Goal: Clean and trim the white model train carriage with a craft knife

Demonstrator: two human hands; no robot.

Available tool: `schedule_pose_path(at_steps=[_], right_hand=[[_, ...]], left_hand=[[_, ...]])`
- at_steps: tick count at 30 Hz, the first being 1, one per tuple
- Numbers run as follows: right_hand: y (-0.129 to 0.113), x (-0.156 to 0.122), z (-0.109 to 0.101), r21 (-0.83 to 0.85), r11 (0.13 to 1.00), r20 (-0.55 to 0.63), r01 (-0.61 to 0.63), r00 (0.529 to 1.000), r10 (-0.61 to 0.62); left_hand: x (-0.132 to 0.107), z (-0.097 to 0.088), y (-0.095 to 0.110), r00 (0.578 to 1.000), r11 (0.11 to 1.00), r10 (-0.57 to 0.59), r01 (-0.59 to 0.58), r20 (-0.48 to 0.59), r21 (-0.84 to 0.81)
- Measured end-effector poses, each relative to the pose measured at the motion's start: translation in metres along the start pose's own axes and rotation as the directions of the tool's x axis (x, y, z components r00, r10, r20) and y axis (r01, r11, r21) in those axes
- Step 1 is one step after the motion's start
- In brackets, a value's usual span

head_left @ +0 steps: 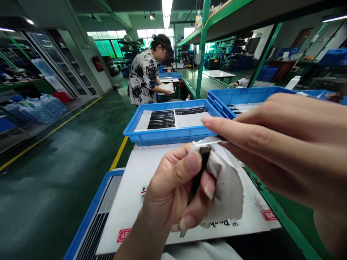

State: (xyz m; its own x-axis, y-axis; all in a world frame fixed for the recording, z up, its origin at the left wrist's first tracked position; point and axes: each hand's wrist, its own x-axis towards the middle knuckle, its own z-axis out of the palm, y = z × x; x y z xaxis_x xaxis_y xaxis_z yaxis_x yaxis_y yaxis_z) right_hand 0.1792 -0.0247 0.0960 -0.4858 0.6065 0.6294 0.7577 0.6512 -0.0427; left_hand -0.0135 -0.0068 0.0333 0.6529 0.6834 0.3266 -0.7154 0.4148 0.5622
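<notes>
The left hand (pixel 176 187) is clamped on a dark strip (pixel 200 171): its upper end sits between thumb and fingers, and the rest slants down across the curled fingers. A pale cloth (pixel 227 187) bunches against it, draping to the right. A thin silvery piece (pixel 207 143) lies across, just above the strip's top, its other end meeting the right hand (pixel 271 144); that hand's thumb is hidden, so I can't tell whether it grips. Below, the white board (pixel 141 162) carries upside-down black lettering (pixel 222 222), partly covered, and two red labels (pixel 124 235), none surely readable from here.
</notes>
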Motion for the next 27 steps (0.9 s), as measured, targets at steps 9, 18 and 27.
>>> schedule_pose_path(at_steps=[9, 18, 27], right_hand=[[-0.002, -0.003, 0.01, -0.224, 0.971, -0.091, 0.083, 0.99, -0.106], [-0.011, -0.006, 0.006, -0.251, 0.968, -0.099, 0.026, 0.994, -0.052], [-0.015, -0.008, 0.001, -0.231, 0.972, -0.088, 0.035, 0.995, -0.056]], left_hand=[[-0.001, 0.0, 0.0, 1.0, 0.999, 0.023, -0.024, 0.019, 0.034], [-0.003, 0.003, -0.001, 1.0, 0.999, 0.028, -0.028, 0.0, -0.017], [-0.001, 0.006, -0.001, 0.998, 0.999, 0.021, -0.018, 0.057, -0.047]])
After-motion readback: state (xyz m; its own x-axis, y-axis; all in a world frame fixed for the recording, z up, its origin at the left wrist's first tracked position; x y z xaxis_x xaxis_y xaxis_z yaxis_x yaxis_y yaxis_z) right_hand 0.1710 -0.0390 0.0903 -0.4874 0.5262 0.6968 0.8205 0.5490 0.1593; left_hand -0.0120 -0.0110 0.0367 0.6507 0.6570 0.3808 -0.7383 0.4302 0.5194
